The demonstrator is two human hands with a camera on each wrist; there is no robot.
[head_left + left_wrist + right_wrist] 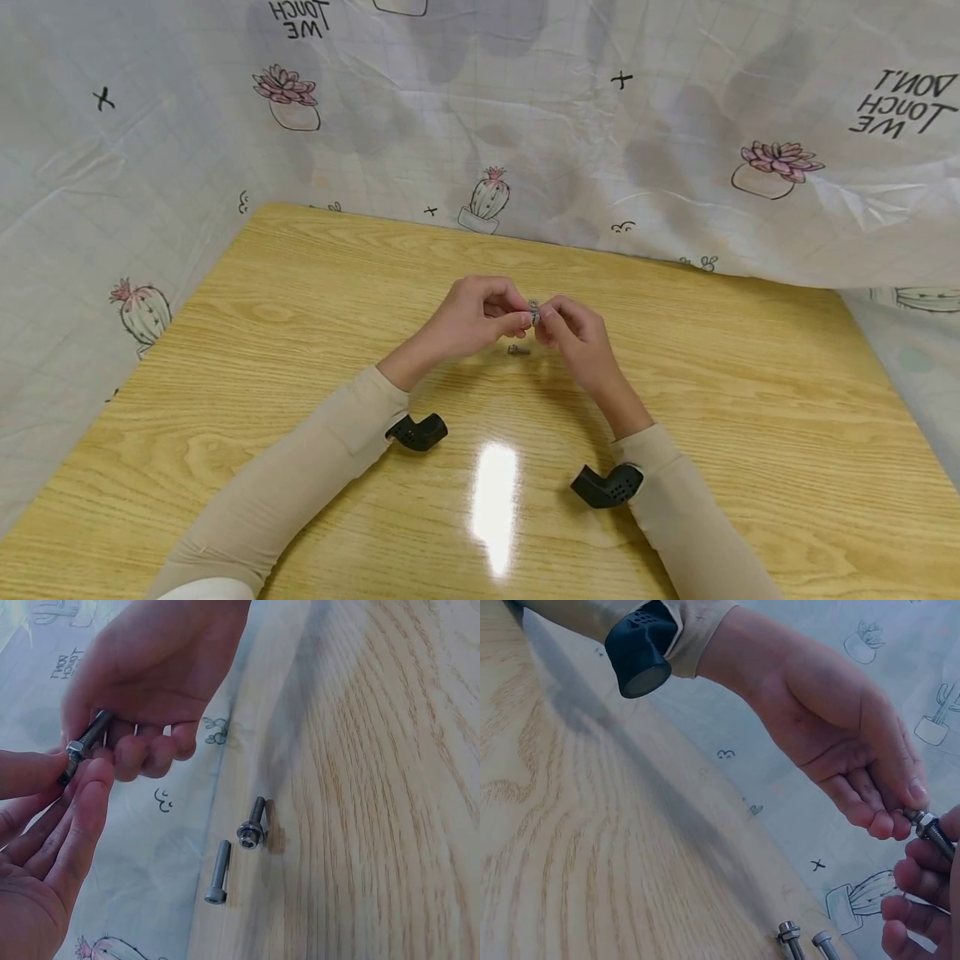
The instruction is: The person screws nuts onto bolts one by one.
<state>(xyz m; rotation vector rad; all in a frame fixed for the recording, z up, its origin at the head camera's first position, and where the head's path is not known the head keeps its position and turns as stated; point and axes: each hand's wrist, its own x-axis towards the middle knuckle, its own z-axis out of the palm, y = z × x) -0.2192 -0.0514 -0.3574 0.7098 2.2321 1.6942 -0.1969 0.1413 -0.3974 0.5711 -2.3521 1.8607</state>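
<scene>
Both hands meet over the middle of the table around a metal bolt (91, 733) with a hex nut (75, 749) on it. My left hand (468, 317) pinches the bolt near the nut, its thumb and fingers on either side. The threaded end points toward my right hand (577, 333), whose thumb and forefinger grip the shaft in the right wrist view. Below the hands, a socket-head bolt with a ring of hardware under its head (250, 834) lies on the wood. Close beside it lies a plain socket-head bolt (217, 876).
The wood-grain table (360, 517) spreads around the arms, with a bright glare patch near the front. Behind and left of it hangs a pale printed sheet (570, 125). Black wrist mounts (420, 432) stick out inward from both sleeves.
</scene>
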